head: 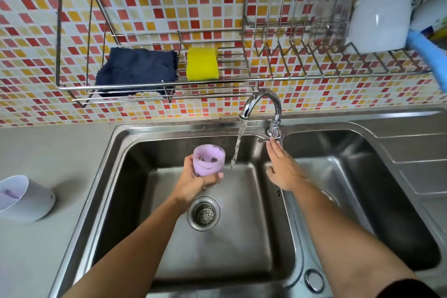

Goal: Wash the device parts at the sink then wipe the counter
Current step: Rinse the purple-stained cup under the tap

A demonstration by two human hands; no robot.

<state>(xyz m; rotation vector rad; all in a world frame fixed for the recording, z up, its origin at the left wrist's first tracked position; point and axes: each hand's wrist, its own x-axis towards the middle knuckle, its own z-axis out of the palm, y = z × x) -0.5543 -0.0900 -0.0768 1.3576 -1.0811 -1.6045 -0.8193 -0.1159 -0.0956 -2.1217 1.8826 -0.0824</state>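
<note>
My left hand [193, 180] grips a clear cup [209, 159] smeared inside with purple residue, upright over the left sink basin [135, 167], just left of the running water stream [238, 145]. The fingers of my right hand [281, 167] are stretched out flat, their tips touching the tap lever [266, 139] at the base of the chrome tap [262, 104]. On the grey counter [60, 152] at far left a white device part [24, 198] lies tilted, with purple residue inside.
A wire rack [154, 80] on the tiled wall holds a dark blue cloth [137, 69] and a yellow sponge [202, 63]. The dish rack to the right carries a glass [332, 14] and a white bowl [379, 17]. A second basin [362, 189] and drainboard lie right.
</note>
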